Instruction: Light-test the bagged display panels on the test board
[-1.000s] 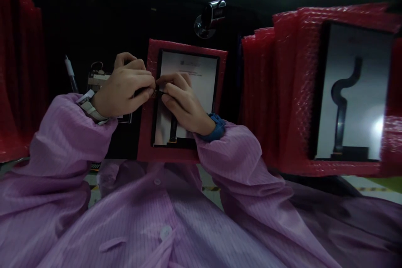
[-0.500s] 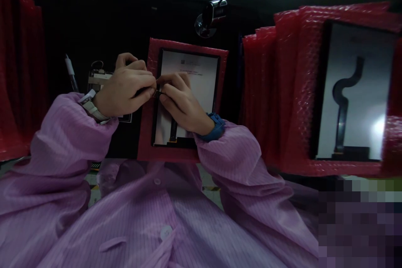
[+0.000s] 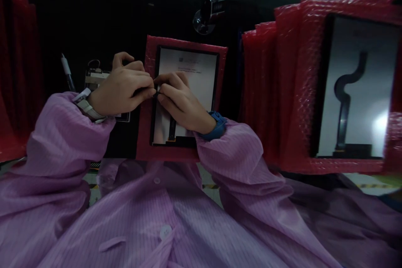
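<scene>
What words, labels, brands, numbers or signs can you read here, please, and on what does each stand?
None can be read for certain.
Middle screen: small lines of print and a small dark square near the top, too small and blurred.
Metal cylinder: faint marks, too small.
Right-hand screen: a faint smudge, perhaps print, unreadable.
</scene>
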{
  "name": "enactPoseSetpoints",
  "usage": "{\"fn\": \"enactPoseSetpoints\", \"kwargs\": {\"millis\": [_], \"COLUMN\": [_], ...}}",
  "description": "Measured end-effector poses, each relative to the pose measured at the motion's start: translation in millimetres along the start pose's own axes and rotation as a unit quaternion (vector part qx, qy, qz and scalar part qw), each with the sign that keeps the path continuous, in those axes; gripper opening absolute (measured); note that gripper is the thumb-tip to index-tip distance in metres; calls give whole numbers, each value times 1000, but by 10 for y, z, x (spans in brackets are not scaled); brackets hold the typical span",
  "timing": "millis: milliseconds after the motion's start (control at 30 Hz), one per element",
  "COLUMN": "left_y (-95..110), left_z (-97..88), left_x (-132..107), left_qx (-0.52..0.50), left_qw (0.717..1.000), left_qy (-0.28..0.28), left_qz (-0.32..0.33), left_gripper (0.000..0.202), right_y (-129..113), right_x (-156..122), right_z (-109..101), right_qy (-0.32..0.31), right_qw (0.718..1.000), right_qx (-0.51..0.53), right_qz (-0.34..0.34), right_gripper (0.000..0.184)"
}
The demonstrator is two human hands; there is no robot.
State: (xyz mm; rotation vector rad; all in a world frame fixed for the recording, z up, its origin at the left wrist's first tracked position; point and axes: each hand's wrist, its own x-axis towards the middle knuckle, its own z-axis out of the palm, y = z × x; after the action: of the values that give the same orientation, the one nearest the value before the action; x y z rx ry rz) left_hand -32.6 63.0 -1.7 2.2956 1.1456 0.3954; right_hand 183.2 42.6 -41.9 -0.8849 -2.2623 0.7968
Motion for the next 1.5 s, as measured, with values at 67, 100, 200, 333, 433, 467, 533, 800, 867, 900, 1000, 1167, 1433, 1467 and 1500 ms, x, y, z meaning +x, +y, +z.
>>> {"fn": "enactPoseSetpoints", "kwargs": {"millis": [67,100,200,333,433,467,533,800,867,900,1000,1167,1433,1467,1500], "left_y": [-4,-5,-3,12,24,25,25,44,42,37,31,195,415,417,418], "left_z": [-4,-6,-12,-21,-32,-34,-33,10,-12,-36,-148,-252,340,400,441], "left_x": [2,2,-1,-3,3,6,11,1,-3,-8,-75,-525,-1071,-1068,-1060], "left_qx": [-10,-13,-20,-24,-29,-30,-32,-13,0,13,78,88,256,282,304], "left_qw": [1000,1000,999,999,999,999,999,999,999,999,983,918,938,935,930], "left_qy": [7,13,26,28,26,25,26,23,36,52,156,383,144,122,105], "left_qz": [-8,-11,-21,-21,-26,-29,-32,-25,-12,2,59,-50,-182,-180,-179], "left_gripper": [26,25,25,25,25,25,24,23,24,26,34,28,36,40,42], "right_y": [7,8,4,5,9,8,1,-10,-17,-25,-61,-86,-47,-43,-40], "right_x": [-1,-1,0,-5,-11,-12,-14,-10,-4,-2,-1,-18,-7,-6,-4], "right_z": [1,1,2,12,17,17,17,22,2,-13,-60,-73,-22,-24,-27], "right_qy": [3,4,0,8,7,4,2,-3,-6,-7,0,62,143,146,148], "right_qw": [1000,1000,1000,1000,1000,1000,1000,1000,1000,1000,999,995,986,985,985], "right_qx": [3,5,5,-2,-5,-4,-2,5,14,22,49,67,72,68,63], "right_qz": [-10,-13,-7,-7,-6,-5,-4,0,4,6,7,26,54,56,57], "right_gripper": [26,26,24,26,26,27,27,29,34,37,49,54,51,50,50]}}
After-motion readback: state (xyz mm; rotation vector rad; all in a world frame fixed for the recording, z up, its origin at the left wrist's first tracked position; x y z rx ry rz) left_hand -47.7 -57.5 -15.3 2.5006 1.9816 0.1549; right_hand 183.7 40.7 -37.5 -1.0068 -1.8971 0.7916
